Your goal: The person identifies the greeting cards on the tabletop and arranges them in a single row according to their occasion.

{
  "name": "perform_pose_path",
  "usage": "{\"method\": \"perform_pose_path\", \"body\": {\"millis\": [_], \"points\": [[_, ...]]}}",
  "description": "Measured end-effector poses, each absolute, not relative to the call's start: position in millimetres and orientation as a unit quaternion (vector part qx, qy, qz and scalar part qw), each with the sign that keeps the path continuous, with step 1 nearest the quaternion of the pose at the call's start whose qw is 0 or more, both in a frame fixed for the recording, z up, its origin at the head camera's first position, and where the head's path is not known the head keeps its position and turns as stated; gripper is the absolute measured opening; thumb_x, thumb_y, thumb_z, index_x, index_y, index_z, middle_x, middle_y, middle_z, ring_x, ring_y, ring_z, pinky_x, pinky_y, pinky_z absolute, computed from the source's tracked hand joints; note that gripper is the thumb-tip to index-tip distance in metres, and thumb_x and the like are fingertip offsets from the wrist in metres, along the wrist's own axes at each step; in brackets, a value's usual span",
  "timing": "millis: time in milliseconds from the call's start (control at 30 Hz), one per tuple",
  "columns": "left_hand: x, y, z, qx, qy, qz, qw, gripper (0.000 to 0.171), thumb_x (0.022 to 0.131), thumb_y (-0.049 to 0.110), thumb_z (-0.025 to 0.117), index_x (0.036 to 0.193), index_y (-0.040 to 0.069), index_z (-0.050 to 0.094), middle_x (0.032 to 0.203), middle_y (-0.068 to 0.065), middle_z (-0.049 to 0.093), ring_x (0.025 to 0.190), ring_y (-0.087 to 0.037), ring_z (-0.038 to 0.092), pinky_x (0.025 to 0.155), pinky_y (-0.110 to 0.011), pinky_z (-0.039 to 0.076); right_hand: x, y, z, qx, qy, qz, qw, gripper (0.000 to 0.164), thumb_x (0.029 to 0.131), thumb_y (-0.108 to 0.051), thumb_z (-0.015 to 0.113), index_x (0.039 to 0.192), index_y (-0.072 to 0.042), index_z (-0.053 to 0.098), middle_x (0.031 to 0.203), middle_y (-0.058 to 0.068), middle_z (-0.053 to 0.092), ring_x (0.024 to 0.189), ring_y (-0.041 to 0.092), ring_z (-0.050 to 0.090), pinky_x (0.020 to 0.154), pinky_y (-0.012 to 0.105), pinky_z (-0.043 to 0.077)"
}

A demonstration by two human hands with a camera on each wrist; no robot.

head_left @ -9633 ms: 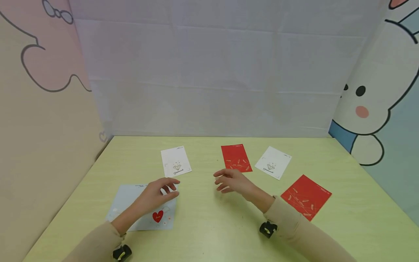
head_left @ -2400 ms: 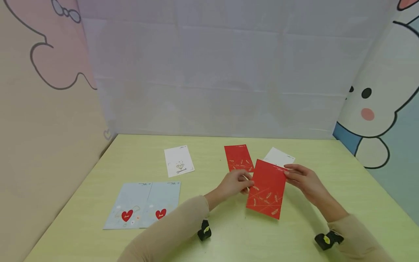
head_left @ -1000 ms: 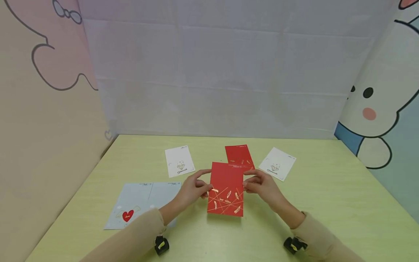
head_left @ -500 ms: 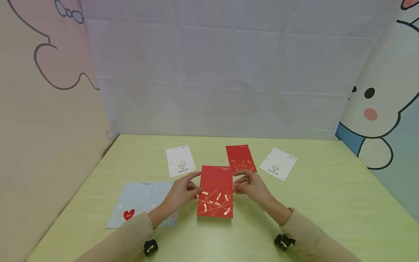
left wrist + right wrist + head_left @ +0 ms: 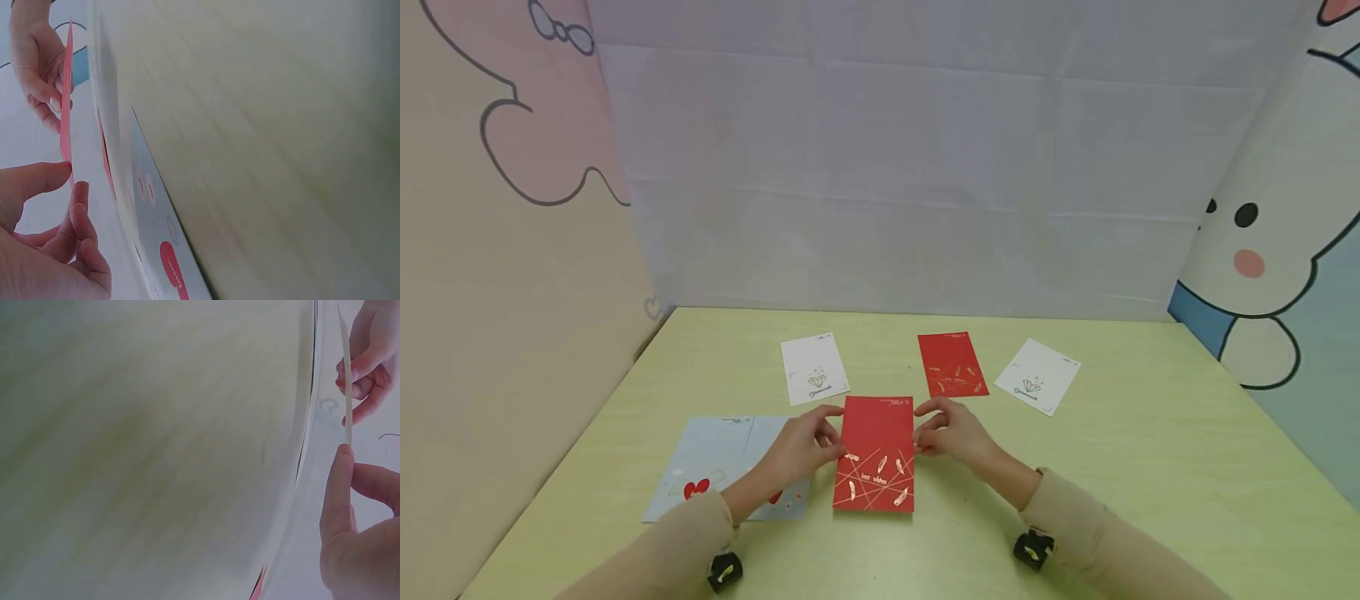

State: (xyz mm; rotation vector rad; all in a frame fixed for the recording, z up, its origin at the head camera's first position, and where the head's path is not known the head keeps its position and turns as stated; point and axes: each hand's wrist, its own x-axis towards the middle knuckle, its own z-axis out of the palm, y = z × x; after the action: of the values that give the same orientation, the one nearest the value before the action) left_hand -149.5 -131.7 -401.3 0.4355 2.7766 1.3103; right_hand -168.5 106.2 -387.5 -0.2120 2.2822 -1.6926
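Both hands hold a red card with gold feathers and "best wishes" lettering [image 5: 874,483] by its side edges, over the table's middle. The left hand [image 5: 801,450] pinches the left edge between thumb and fingers. On the opposite edge, the right hand [image 5: 958,437] pinches likewise. The left wrist view shows the card [image 5: 67,94] edge-on above the tabletop; in the right wrist view its pale side [image 5: 347,381] shows between both hands. Just left of it, two light blue cards with red hearts [image 5: 700,454] lie side by side, partly hidden by the left hand and sleeve.
Along the back of the pale green table [image 5: 1120,467] lie a white diamond card [image 5: 808,358], a second red card [image 5: 951,358] and another white diamond card [image 5: 1037,375]. A white sheet [image 5: 895,167] hangs behind the table; painted walls stand at both sides.
Both hands were unoccupied at first; the red card lay at the right. It was picked up, carried left to the middle, and over the last second moved further left and lower toward the blue cards.
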Motion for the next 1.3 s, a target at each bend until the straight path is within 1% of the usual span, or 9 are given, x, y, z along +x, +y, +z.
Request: {"method": "perform_pose_path", "body": {"millis": [267, 467, 633, 800, 1000, 1133, 1300], "points": [[-150, -132, -402, 0.122, 0.914, 0.384, 0.054, 0.05, 0.074, 0.01, 0.071, 0.116, -0.002, 0.049, 0.07, 0.006, 0.054, 0.06, -0.011, 0.048, 0.051, -0.025, 0.042, -174, 100, -395, -0.058, 0.8, -0.573, 0.169, 0.028, 0.08, -0.003, 0.062, 0.105, 0.003, 0.049, 0.078, 0.01, 0.058, 0.066, 0.02, 0.061, 0.062, 0.033, 0.051], [-148, -130, -399, 0.119, 0.92, 0.368, 0.066, 0.052, 0.074, 0.011, 0.071, 0.117, -0.003, 0.048, 0.07, 0.005, 0.052, 0.058, -0.012, 0.047, 0.051, -0.026, 0.042, -176, 99, -400, -0.051, 0.809, -0.557, 0.182, 0.028, 0.08, -0.004, 0.061, 0.104, 0.002, 0.05, 0.077, 0.009, 0.058, 0.064, 0.019, 0.06, 0.062, 0.031, 0.051], [-147, -129, -399, 0.118, 0.927, 0.348, 0.072, 0.054, 0.073, 0.013, 0.072, 0.118, -0.004, 0.047, 0.07, 0.004, 0.052, 0.058, -0.012, 0.047, 0.051, -0.025, 0.042, -178, 99, -403, -0.065, 0.811, -0.547, 0.196, 0.028, 0.08, -0.004, 0.061, 0.104, 0.002, 0.05, 0.075, 0.009, 0.059, 0.063, 0.02, 0.061, 0.06, 0.03, 0.05], [-147, -129, -401, 0.119, 0.939, 0.314, 0.078, 0.056, 0.071, 0.017, 0.074, 0.117, -0.002, 0.048, 0.068, 0.004, 0.049, 0.056, -0.012, 0.045, 0.048, -0.025, 0.04, -177, 99, -404, -0.074, 0.81, -0.542, 0.211, 0.03, 0.08, -0.005, 0.062, 0.106, 0.003, 0.049, 0.074, 0.009, 0.059, 0.064, 0.02, 0.062, 0.061, 0.03, 0.05], [-149, -129, -404, 0.134, 0.955, 0.253, 0.072, 0.053, 0.068, 0.024, 0.076, 0.111, 0.001, 0.053, 0.065, 0.004, 0.045, 0.057, -0.011, 0.042, 0.052, -0.027, 0.035, -176, 98, -404, -0.074, 0.813, -0.535, 0.218, 0.034, 0.08, -0.004, 0.062, 0.11, 0.004, 0.048, 0.074, 0.009, 0.059, 0.064, 0.02, 0.062, 0.061, 0.03, 0.05], [-149, -130, -404, 0.142, 0.96, 0.231, 0.063, 0.053, 0.068, 0.027, 0.076, 0.109, 0.001, 0.054, 0.063, 0.005, 0.044, 0.057, -0.01, 0.041, 0.057, -0.03, 0.034, -176, 97, -404, -0.079, 0.817, -0.526, 0.223, 0.035, 0.08, -0.006, 0.063, 0.111, 0.004, 0.049, 0.073, 0.008, 0.059, 0.062, 0.018, 0.062, 0.06, 0.029, 0.05], [-149, -132, -403, 0.148, 0.965, 0.207, 0.056, 0.052, 0.068, 0.029, 0.076, 0.107, 0.001, 0.056, 0.062, 0.006, 0.043, 0.057, -0.01, 0.041, 0.058, -0.032, 0.032, -175, 97, -404, -0.083, 0.817, -0.522, 0.231, 0.037, 0.08, -0.007, 0.063, 0.112, 0.003, 0.049, 0.073, 0.008, 0.059, 0.062, 0.018, 0.061, 0.06, 0.029, 0.05]]}}
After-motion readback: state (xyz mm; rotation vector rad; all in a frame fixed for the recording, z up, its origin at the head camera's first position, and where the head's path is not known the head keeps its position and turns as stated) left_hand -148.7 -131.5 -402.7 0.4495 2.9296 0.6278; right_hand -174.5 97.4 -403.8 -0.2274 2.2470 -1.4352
